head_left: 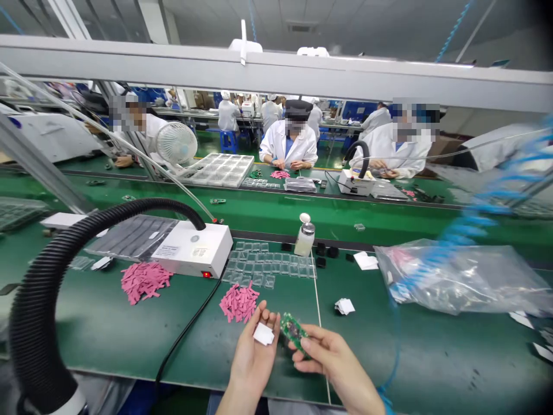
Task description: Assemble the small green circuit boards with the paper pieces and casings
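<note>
My left hand is cupped palm up, its fingers curled around a small white card piece lying in the palm; whether there are several stacked I cannot tell. Between the thumb and fingers of my right hand is a small green circuit board, tilted, just right of the left fingertips. A pile of pink strips lies just beyond my left hand. Small clear plastic squares are spread in rows behind it. More white pieces sit in a loose heap to the right.
A white box with a black ribbed hose stands left, beside another pink pile. A dispenser bottle stands mid-table near black pieces. Right are a plastic bag and a blue coiled cord. Co-workers sit opposite.
</note>
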`<action>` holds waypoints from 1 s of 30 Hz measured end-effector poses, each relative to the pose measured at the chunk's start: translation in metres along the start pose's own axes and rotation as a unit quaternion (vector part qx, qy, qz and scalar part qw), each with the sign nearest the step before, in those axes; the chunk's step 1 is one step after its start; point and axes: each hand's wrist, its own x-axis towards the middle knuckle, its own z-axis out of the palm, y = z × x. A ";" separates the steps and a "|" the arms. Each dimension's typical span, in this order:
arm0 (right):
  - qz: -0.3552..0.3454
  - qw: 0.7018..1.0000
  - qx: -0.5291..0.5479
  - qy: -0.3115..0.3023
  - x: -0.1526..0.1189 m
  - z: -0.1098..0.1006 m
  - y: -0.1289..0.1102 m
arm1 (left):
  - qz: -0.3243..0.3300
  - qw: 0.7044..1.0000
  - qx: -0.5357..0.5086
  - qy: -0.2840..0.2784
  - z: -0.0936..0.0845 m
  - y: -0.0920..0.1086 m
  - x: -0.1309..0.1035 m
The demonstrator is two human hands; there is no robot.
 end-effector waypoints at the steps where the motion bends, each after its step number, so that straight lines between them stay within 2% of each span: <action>1: 0.015 1.000 0.016 0.000 0.003 0.007 0.007 | 0.006 1.000 0.002 -0.003 0.000 0.001 0.000; 5: 0.036 0.999 0.012 0.010 0.013 0.021 0.030 | 0.013 1.000 0.003 -0.017 0.000 0.000 -0.003; 10: 0.024 1.000 0.004 0.018 0.018 0.028 0.043 | -0.006 1.000 0.003 -0.020 0.000 -0.005 -0.009; 23: -0.026 0.998 -0.026 0.049 0.018 0.025 0.048 | -0.002 0.995 0.072 -0.072 0.003 -0.008 -0.016; 30: -0.017 0.999 -0.033 0.030 0.018 0.024 0.050 | 0.003 0.992 0.090 -0.093 0.002 -0.006 -0.019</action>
